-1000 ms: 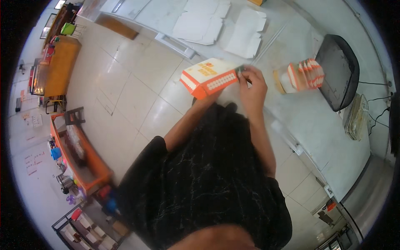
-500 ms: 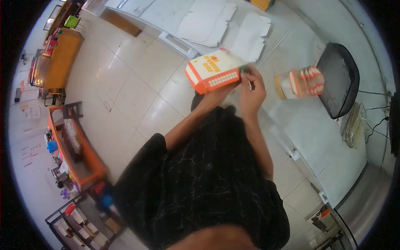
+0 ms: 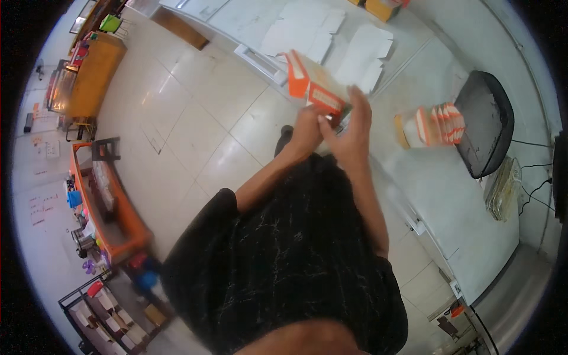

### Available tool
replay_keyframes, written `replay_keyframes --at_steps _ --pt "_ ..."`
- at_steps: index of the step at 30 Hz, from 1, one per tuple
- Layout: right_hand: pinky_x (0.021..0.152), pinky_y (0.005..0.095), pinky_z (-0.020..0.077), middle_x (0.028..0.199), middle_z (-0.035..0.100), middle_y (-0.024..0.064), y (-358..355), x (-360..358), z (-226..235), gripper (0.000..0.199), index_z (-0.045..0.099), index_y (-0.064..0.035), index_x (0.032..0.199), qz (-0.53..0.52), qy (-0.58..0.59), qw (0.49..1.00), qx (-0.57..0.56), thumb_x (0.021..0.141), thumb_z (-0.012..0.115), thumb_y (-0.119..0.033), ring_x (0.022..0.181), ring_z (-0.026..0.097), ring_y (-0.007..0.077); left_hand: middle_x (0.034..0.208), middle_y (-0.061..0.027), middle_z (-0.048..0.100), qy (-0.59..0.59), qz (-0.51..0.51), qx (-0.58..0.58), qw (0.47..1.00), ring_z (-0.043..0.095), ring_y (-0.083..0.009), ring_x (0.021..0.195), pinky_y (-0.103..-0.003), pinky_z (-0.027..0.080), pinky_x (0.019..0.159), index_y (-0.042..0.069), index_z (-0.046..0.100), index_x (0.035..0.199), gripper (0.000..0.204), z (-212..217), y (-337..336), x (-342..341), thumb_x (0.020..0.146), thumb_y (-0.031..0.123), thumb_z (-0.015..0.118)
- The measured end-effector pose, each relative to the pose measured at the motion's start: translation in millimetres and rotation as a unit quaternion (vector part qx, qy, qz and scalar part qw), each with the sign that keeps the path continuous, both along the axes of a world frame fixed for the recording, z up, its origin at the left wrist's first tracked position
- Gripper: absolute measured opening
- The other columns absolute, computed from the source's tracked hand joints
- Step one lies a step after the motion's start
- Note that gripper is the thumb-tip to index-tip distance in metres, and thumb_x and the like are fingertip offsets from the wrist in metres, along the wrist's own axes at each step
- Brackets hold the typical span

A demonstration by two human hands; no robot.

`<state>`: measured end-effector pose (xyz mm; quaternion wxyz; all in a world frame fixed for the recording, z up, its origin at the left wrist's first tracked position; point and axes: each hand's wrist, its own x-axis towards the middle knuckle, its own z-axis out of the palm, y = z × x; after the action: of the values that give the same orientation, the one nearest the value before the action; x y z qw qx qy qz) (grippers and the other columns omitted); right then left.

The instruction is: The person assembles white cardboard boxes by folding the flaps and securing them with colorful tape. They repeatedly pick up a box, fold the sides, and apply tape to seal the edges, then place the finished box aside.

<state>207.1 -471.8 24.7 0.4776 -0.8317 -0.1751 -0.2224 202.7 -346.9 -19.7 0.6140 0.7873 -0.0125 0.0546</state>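
Observation:
An orange and white folding food carton is up in front of me, tilted, its flap raised at the far left end. My left hand is closed around its near lower side. Against the carton's right end lies my right hand, with its thumb pressed at the near corner and its fingers reaching up along the side. The fingertips are partly blurred, and the carton's underside is hidden by my hands.
Flat white carton blanks lie on the white counter. Right of me stand several nested orange and white cartons, beside a black chair back. A stack of plastic-wrapped sheets is near the wall. An orange-framed case stands far left.
The carton has turned and tipped, so its printed top faces away and its flap shows raised. My left hand has come up around the near side; my right hand has spread along the end.

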Motion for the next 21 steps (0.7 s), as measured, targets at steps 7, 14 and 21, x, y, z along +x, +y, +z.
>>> replay_keyframes --at_steps 7,14,21 --pt "0.086 0.0395 0.0498 0.119 0.059 0.0104 -1 20 -2 0.05 0.059 -0.0074 0.128 0.012 -0.071 0.992 -0.108 0.079 0.068 -0.007 0.102 0.06 0.028 0.099 -0.0179 0.068 -0.141 -0.076 0.174 0.972 0.067 -0.0287 0.085 -0.036 0.055 0.069 -0.006 0.067 0.093 0.016 0 -5 -6 0.078 -0.001 0.066" --pt "0.067 0.032 0.0527 0.095 0.064 0.0033 -6 24 0 0.032 0.07 -0.0061 0.108 -0.079 -0.161 0.979 -0.101 0.076 0.066 0.001 0.079 0.064 0.0207 0.11 -0.0157 0.066 0.15 -0.023 -0.336 0.93 0.066 -0.0245 0.099 -0.037 0.059 0.08 -0.007 0.057 0.122 0.03 43 28 3 0.095 0.005 0.054" --pt "0.064 0.0301 0.0523 0.08 0.069 0.0085 -8 13 10 0.012 0.069 -0.0033 0.099 -0.045 0.096 0.991 0.081 0.089 0.067 -0.009 0.067 0.064 0.0149 0.107 -0.0127 0.068 0.048 0.007 -0.198 0.979 0.066 -0.0193 0.098 -0.037 0.061 0.083 -0.004 0.064 0.115 0.023 55 30 12 0.096 0.009 0.06"
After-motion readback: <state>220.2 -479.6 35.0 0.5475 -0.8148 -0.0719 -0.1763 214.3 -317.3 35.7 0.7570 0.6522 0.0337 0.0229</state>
